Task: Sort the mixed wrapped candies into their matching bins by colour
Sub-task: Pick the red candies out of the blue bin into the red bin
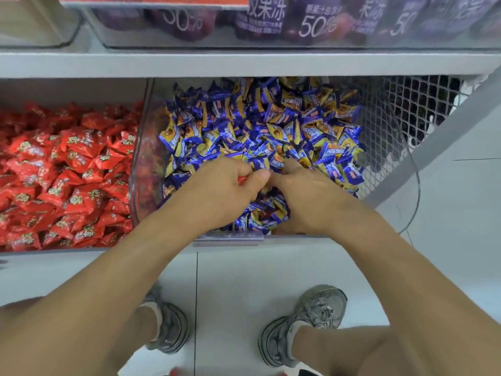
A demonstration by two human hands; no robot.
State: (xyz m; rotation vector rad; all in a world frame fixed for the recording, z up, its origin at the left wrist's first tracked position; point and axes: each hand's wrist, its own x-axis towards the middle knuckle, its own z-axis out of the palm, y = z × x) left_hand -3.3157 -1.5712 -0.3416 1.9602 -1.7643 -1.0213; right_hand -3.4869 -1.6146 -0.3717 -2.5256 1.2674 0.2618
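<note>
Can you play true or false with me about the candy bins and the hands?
1. Both hands are in the blue candy bin. True.
2. The left hand is empty. False: its fingers pinch something red, likely a red candy.
3. The red candies are in the bin to the right of the blue candies. False: they are to the left.
4. The right hand rests on the blue candies. True.
5. The packs on the top shelf are green. False: the packs are purple.
</note>
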